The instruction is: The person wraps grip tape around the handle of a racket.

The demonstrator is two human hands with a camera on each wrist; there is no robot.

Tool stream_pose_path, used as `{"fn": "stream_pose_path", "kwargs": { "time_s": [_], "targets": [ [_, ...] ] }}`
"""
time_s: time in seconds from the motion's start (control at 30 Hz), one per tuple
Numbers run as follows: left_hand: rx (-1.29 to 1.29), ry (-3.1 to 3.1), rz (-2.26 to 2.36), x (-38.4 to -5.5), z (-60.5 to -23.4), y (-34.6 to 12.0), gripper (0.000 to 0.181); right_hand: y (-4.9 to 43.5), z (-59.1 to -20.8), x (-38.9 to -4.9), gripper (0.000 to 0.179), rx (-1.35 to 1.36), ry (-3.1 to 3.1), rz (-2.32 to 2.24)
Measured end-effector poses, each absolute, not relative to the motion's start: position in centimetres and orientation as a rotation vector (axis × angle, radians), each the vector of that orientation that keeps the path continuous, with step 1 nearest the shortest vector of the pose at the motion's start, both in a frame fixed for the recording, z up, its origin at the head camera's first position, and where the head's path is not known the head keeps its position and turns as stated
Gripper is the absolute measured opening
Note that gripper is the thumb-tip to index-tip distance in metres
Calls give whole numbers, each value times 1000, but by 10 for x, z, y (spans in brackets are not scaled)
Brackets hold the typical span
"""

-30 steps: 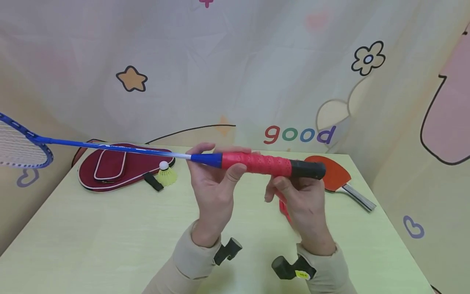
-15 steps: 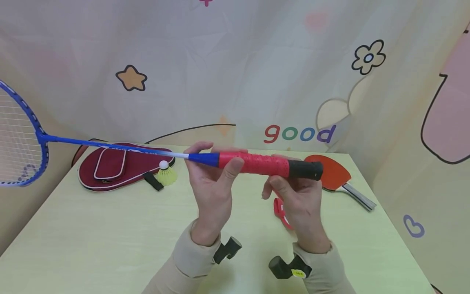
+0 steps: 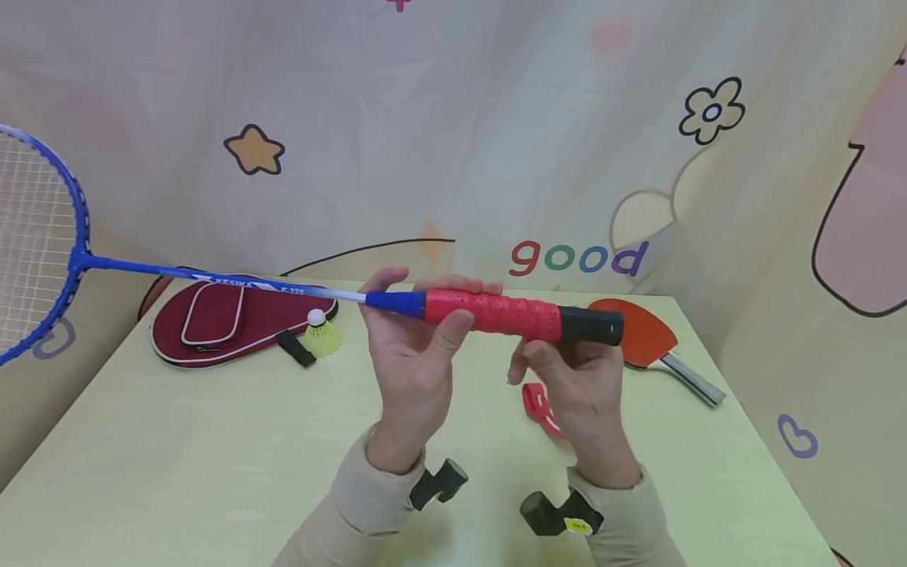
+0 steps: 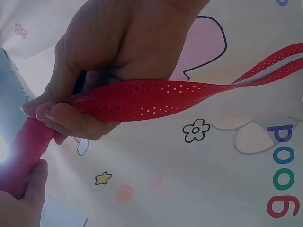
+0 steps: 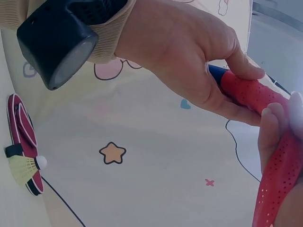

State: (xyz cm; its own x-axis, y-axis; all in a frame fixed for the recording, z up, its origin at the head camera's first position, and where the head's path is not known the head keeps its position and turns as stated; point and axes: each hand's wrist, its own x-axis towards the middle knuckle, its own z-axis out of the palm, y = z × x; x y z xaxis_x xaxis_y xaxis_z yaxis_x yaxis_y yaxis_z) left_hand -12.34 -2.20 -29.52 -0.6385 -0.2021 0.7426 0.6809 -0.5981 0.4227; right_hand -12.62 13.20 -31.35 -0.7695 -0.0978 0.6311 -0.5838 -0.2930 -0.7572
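A blue badminton racket [image 3: 159, 269] is held level above the table, its head partly outside the left edge of the head view. My left hand [image 3: 414, 370] grips its handle, thumb in front and fingers behind. Perforated red grip tape [image 3: 496, 313] is wound round most of the handle; the butt end [image 3: 591, 325] shows black. Just below the handle, my right hand [image 3: 588, 394] pinches the tape. The tape's loose length [image 4: 147, 100] runs off from the right fingers in the left wrist view, twisting to show a white stripe. Part of it is hidden behind the right hand in the head view.
On the table [image 3: 212, 457], a maroon racket case [image 3: 265, 315] lies at the back left. A yellow shuttlecock [image 3: 322, 337] and a black strap [image 3: 296, 349] are beside it. An orange table tennis bat [image 3: 645, 335] lies at the back right. A patterned cloth [image 3: 425, 157] hangs behind.
The racket's head has turned so its strings face the head camera more, and the shaft lettering now shows. More of the loose tape has come into sight left of my right hand.
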Motion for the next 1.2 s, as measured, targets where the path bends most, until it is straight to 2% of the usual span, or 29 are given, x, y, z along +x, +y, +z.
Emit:
{"fn": "stream_pose_path", "kwargs": {
  "time_s": [0.3,0.7,0.83,1.03,1.2],
  "targets": [
    [-858,-990,-2223,-120,-295,-18,54,134,-311,-129,25,986,-1515,2168],
    [-714,-1029,-2241,-120,-296,-21,57,132,-310,-129,44,1028,-1487,2209],
    [-684,-1051,-2253,-119,-297,-22,58,131,-310,-126,37,980,-1484,2221],
    [-832,-987,-2322,-120,-294,-21,59,129,-310,-122,23,912,-1449,2285],
    [-936,-958,-2313,-122,-294,-21,57,131,-309,-122,24,879,-1521,2197]
  ]
}}
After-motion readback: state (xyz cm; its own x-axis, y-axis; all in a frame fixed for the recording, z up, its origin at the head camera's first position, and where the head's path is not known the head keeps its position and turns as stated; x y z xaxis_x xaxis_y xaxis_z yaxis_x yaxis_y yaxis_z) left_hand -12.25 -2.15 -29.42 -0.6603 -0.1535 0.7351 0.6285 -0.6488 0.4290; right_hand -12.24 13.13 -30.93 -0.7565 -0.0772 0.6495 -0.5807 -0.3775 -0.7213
